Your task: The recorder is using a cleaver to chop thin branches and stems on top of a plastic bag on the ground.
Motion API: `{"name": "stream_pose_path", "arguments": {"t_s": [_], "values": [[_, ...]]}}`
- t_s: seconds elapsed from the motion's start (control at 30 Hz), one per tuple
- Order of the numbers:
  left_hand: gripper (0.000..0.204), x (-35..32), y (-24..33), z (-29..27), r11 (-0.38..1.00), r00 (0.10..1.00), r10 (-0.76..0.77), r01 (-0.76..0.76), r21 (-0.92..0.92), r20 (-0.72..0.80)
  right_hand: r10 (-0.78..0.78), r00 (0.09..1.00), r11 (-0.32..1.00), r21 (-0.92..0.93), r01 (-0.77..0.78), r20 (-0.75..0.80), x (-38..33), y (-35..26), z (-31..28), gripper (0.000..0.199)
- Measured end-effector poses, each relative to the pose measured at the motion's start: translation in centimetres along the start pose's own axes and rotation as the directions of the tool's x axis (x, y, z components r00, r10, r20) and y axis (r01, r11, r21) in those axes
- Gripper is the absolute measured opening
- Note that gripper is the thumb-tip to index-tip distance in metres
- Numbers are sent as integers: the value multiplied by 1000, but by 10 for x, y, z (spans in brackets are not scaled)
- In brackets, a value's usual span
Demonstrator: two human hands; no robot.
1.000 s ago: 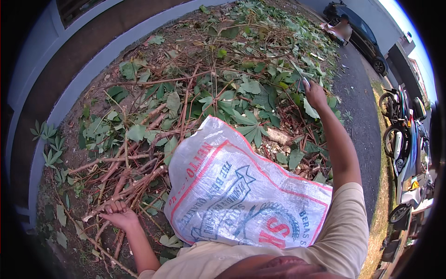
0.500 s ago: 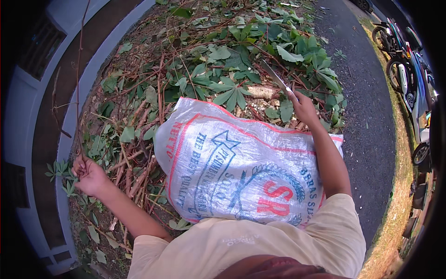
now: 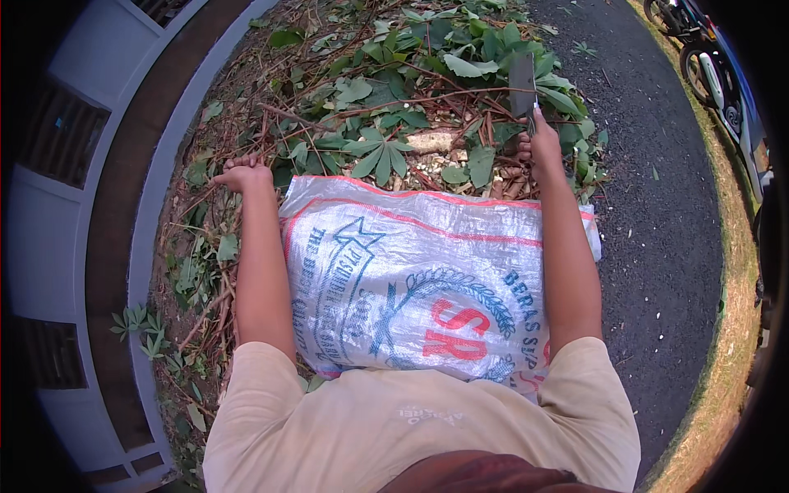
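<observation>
My left hand (image 3: 246, 174) is closed at the left of the leaf pile, its fingers curled round a thin brown stem. The grip itself is mostly hidden; the stem (image 3: 370, 109) seems to stretch rightward over the pile. In my right hand (image 3: 542, 148) is a cleaver (image 3: 522, 86), its broad grey blade pointing away from me above the pile's right side. Between my hands lies a pale, cut piece of wood (image 3: 434, 142), with light chips and chopped stem pieces (image 3: 514, 181) around it. Green lobed leaves (image 3: 385, 156) lie close by.
A white woven sack (image 3: 411, 263) with red edging spreads in front of me between my forearms. Cut branches and leaves (image 3: 197, 263) cover the ground at left, beside a pale wall (image 3: 62, 238). At right run dark pavement (image 3: 649, 205) and a grass strip, with parked motorcycles (image 3: 715, 82).
My left hand has moved right and away from me, bringing the raised stem down toward the pile. The cleaver has turned from slanting left to pointing nearly straight ahead.
</observation>
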State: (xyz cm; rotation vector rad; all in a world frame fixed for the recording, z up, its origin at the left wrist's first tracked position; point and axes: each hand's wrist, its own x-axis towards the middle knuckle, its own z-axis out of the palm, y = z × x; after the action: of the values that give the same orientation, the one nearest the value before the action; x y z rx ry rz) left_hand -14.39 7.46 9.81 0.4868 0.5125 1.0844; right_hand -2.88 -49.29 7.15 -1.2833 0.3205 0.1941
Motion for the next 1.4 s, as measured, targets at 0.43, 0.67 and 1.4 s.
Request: {"name": "stream_pose_path", "arguments": {"t_s": [0.43, 0.67, 1.4], "values": [[73, 24, 41, -64, 920, 953, 221, -133, 369, -206, -438, 895, 761, -498, 415, 76, -3, 17, 23, 48], [73, 65, 71, -130, 851, 931, 314, -190, 490, -185, -292, 858, 324, -800, 504, 423, -11, 61, 46, 52], [72, 45, 79, -106, 853, 975, 222, -202, 481, 16, -340, 838, 449, -710, 543, 427, -41, 47, 77, 49]]}}
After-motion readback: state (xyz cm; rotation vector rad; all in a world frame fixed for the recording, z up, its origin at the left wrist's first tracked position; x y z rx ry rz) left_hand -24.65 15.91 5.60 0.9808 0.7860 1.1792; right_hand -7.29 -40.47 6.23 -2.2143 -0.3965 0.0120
